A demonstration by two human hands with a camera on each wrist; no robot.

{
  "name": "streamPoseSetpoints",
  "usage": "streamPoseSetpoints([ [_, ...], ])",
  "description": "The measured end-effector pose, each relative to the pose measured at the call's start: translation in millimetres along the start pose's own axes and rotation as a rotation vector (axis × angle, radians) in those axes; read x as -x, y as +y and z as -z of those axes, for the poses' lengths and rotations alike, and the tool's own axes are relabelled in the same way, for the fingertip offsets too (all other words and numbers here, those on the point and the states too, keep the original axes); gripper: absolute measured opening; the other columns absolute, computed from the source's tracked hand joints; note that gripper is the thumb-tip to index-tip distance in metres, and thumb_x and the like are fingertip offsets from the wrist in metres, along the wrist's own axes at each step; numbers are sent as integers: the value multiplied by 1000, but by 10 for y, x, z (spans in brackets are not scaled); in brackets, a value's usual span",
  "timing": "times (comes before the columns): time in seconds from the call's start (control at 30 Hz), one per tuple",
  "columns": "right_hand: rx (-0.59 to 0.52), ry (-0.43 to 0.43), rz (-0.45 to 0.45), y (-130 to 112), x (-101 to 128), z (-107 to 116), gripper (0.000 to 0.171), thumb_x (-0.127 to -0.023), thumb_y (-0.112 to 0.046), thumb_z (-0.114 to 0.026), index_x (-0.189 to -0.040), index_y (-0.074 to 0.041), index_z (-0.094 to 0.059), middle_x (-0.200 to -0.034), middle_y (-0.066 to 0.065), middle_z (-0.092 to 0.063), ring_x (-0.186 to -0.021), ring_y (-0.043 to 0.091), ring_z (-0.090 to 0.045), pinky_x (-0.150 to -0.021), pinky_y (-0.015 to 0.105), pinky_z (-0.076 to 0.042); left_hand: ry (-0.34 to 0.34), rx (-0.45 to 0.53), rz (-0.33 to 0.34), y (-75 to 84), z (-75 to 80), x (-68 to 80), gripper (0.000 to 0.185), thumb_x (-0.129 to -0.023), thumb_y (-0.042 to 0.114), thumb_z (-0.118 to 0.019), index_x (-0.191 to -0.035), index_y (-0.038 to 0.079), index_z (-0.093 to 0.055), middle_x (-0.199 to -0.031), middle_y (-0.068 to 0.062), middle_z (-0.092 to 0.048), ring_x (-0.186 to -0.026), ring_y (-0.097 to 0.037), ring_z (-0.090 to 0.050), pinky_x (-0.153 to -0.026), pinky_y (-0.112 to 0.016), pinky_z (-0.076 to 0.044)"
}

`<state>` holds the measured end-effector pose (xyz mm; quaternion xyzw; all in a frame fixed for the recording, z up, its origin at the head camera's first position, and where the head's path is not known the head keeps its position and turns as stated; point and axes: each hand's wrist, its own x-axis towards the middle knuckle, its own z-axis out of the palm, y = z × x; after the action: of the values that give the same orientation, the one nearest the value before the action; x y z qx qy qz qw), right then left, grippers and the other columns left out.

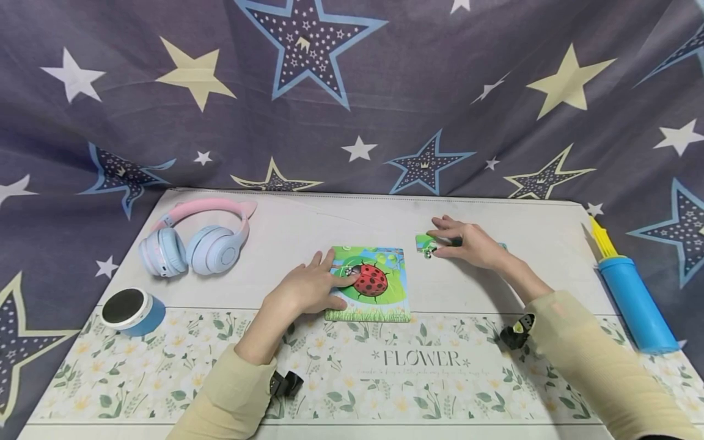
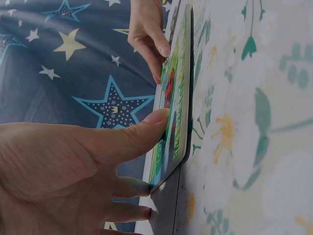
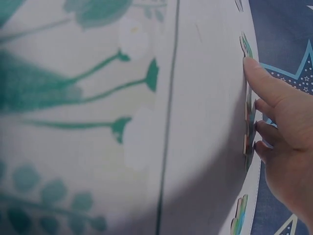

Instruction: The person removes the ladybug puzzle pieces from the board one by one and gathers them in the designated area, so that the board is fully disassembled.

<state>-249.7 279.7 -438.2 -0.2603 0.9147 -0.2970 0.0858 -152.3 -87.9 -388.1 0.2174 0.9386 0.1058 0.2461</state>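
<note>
A square ladybug picture board [image 1: 396, 305] lies flat on the table, a red spotted ladybug on its green and blue ground. My left hand [image 1: 305, 288] rests on the board's left side, its fingers spread. In the left wrist view the thumb [image 2: 146, 126] presses on the board's face. To the right, my right hand [image 1: 477, 244] reaches over small jigsaw pieces, with a green piece [image 1: 423, 242] by its fingertips. The right wrist view has the thumb [image 3: 264, 81] touching one piece [image 3: 245, 44] and the other fingers over more pieces, partly hidden.
Another jigsaw piece [image 3: 238, 215] lies near the right wrist. Pink and blue headphones [image 1: 217, 247] and a round blue-white speaker [image 1: 144, 315] stand at the left. At the right edge lies a blue hand pump [image 1: 638, 305] with a yellow nozzle. A star-patterned curtain [image 1: 341, 122] hangs behind.
</note>
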Motion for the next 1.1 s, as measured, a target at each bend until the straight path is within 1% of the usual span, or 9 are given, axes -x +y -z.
streamPoseSetpoints([
  [0.5, -39, -9, 3, -7, 10, 8, 52, -88, -17, -81, -136, -4, -66, -161, 23, -41, -156, 46, -26, -127, 64, -16, -3, 9, 1, -14, -1, -3, 61, -98, 41, -67, -155, 35, -46, -172, -25, -5, -159, -48, -11, -125, -64, -26],
  [0.6, -63, 24, -2, -21, 28, 51, 50, -89, -18, -80, -136, -3, -67, -158, 24, -45, -154, 47, -29, -126, 64, -20, 3, 6, 0, -14, -1, -12, 60, -99, 41, -67, -155, 35, -46, -172, -25, -6, -159, -48, -11, -125, -64, -27],
  [0.67, -108, 76, -34, -36, 48, 104, 47, -92, -18, -78, -136, -3, -66, -157, 24, -47, -153, 46, -33, -126, 62, -24, 9, 4, 2, -6, 0, -26, 59, -99, 42, -66, -154, 36, -47, -172, -25, -7, -159, -48, -12, -125, -63, -27],
  [0.77, -205, 183, -102, -84, 78, 190, 44, -99, -20, -71, -139, -6, -64, -155, 20, -52, -149, 39, -43, -124, 53, -34, 24, 0, 8, 6, 1, -39, 56, -99, 41, -66, -153, 36, -49, -172, -24, -10, -159, -48, -14, -125, -63, -27],
  [0.83, -267, 257, -164, -134, 103, 239, 43, -101, -26, -67, -141, -10, -64, -153, 15, -56, -143, 29, -53, -119, 38, -44, 32, 2, 14, 13, -1, -46, 55, -99, 40, -65, -152, 35, -51, -172, -24, -11, -158, -48, -15, -126, -63, -26],
  [0.9, -318, 321, -196, -198, 127, 269, 44, -102, -31, -66, -141, -11, -64, -147, 10, -62, -134, 15, -61, -110, 23, -50, 40, 7, 18, 18, -5, -51, 53, -100, 39, -65, -151, 34, -52, -171, -25, -13, -158, -48, -16, -126, -63, -25],
  [1.0, -382, 396, -198, -284, 161, 276, 45, -102, -31, -66, -141, -10, -64, -136, 0, -71, -119, -1, -65, -96, 9, -51, 62, 8, 22, 27, -6, -55, 51, -101, 39, -64, -150, 34, -53, -171, -26, -16, -158, -49, -18, -127, -63, -24],
  [1.07, -423, 432, -167, -333, 169, 250, 44, -102, -27, -67, -140, -6, -64, -131, -5, -73, -115, -5, -65, -95, 8, -51, 80, 5, 21, 31, -4, -52, 50, -101, 38, -63, -150, 33, -53, -170, -26, -17, -157, -49, -18, -126, -63, -25],
  [1.1, -436, 443, -150, -353, 172, 230, 42, -102, -25, -67, -139, -5, -65, -130, -4, -73, -114, -5, -66, -95, 9, -51, 90, 5, 19, 34, -2, -51, 50, -102, 38, -63, -150, 33, -53, -170, -26, -18, -157, -49, -18, -126, -63, -25],
])
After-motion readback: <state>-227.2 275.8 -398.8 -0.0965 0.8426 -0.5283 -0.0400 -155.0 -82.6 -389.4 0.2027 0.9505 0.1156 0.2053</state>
